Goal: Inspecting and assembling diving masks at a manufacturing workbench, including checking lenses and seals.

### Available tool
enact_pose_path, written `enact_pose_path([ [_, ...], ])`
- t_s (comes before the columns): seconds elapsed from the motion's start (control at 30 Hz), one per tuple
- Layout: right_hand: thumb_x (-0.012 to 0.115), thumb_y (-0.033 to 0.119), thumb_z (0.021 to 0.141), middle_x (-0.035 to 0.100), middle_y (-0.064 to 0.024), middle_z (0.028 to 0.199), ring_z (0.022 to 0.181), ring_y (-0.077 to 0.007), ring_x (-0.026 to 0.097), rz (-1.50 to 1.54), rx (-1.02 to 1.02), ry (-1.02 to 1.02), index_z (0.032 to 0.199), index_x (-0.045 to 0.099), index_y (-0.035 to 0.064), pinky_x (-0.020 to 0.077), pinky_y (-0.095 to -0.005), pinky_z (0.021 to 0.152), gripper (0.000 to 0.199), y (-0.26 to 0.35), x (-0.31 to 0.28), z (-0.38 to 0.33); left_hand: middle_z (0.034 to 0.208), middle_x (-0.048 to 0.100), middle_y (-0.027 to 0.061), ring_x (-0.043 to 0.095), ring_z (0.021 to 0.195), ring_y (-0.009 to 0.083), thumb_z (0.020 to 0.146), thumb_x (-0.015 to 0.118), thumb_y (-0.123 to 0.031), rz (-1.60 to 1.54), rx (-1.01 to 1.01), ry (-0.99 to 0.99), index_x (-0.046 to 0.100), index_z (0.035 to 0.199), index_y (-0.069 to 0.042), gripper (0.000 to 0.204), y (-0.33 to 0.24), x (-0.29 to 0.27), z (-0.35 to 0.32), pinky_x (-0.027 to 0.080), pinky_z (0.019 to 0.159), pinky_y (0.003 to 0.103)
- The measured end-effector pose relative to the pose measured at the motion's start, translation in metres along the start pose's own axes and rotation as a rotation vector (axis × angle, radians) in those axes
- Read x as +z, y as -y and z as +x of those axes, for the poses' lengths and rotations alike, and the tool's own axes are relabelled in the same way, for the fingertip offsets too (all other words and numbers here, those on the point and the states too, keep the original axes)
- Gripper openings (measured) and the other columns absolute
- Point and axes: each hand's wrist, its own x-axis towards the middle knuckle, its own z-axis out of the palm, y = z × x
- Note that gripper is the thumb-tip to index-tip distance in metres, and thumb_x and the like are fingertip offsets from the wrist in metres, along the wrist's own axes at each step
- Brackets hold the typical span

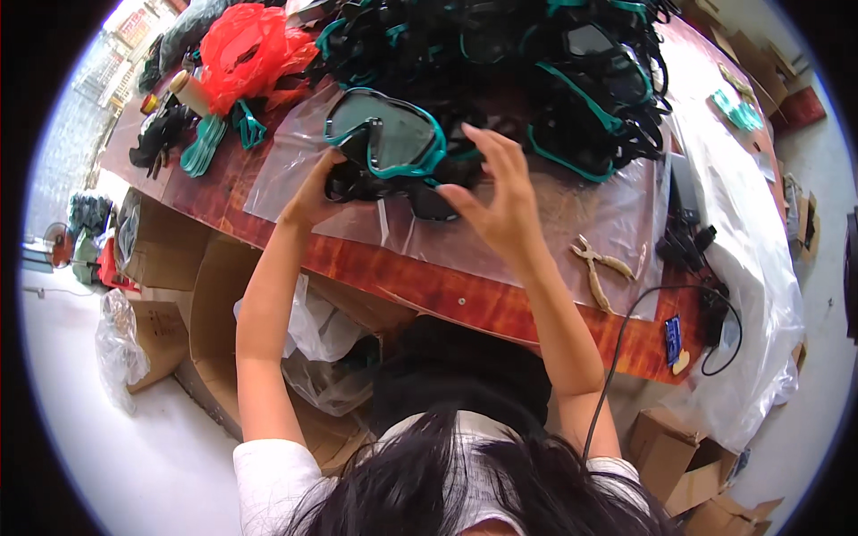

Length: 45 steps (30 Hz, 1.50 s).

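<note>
A diving mask (407, 141) with clear lenses, a teal frame and a black skirt is held up over the near part of the table. My left hand (311, 192) grips its lower left side, with the fingertips hidden behind the black skirt. At the mask's right side my right hand (502, 195) is open, thumb and fingers spread apart close to the teal rim. Beyond both hands, more black and teal masks (581, 98) lie heaped on the table. A pair of pliers (593, 268) with worn handles rests to the right of my right forearm.
Clear plastic sheeting (357, 223) covers part of the reddish wooden table (402, 281). A red plastic bag (246, 58) and teal parts (204, 147) sit at the far left. A black cable (626, 326) crosses the right side. Cardboard boxes (214, 304) stand below the table.
</note>
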Motion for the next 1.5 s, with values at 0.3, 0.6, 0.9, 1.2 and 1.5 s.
enact_pose_path([
  [0.3,0.083,0.019,0.062,0.056,-0.0196,0.122,0.108,-0.0358,0.059,-0.155,0.029,-0.040,0.128,0.055,-0.0042,0.0499,-0.0372,0.094,0.075,0.002,0.061,0.052,0.107,0.065,0.0075,0.064,0.099,0.0210,0.093,0.058,-0.053,-0.211,-0.590,-0.255,0.053,0.127,-0.011,0.054,-0.046,0.007,0.015,0.057,0.072,0.043],
  [0.6,0.082,0.010,0.069,0.051,-0.0119,0.132,0.120,-0.0215,0.053,0.125,-0.154,-0.173,0.137,0.048,0.0036,0.0461,-0.0334,0.099,0.076,0.017,-0.009,0.054,0.124,0.056,0.0135,0.052,0.118,0.0261,0.088,0.067,-0.049,0.530,0.221,-0.666,0.049,0.132,-0.005,0.065,-0.093,0.004,0.009,0.039,0.104,0.041],
  [0.9,0.070,0.005,0.082,0.051,-0.0207,0.132,0.118,-0.0430,0.056,-0.161,-0.785,-0.130,0.133,0.048,0.0079,0.0491,-0.0547,0.097,0.056,0.014,-0.084,-0.026,0.138,0.053,0.0099,0.046,0.133,0.0327,0.053,0.087,-0.010,0.584,0.690,-0.114,0.036,0.142,-0.009,0.103,-0.138,0.122,0.027,0.025,0.116,0.050],
  [1.2,0.074,-0.004,0.063,0.049,-0.0204,0.137,0.127,-0.0284,0.050,0.001,-0.217,-0.005,0.146,0.029,-0.0002,0.0388,-0.0378,0.109,0.094,0.023,-0.120,-0.057,0.141,0.046,0.0170,0.051,0.126,0.0286,0.061,0.087,-0.015,0.314,0.375,0.039,0.024,0.147,-0.003,0.108,-0.133,0.178,0.011,0.041,0.106,0.039],
  [1.5,0.073,-0.004,0.065,0.047,-0.0199,0.139,0.127,-0.0272,0.050,0.149,-0.176,-0.006,0.147,0.027,-0.0004,0.0376,-0.0384,0.109,0.095,0.010,-0.121,-0.064,0.129,0.051,0.0141,0.055,0.118,0.0242,0.061,0.087,-0.018,0.327,0.351,-0.055,0.027,0.145,-0.003,0.104,-0.135,0.194,0.007,0.044,0.101,0.037],
])
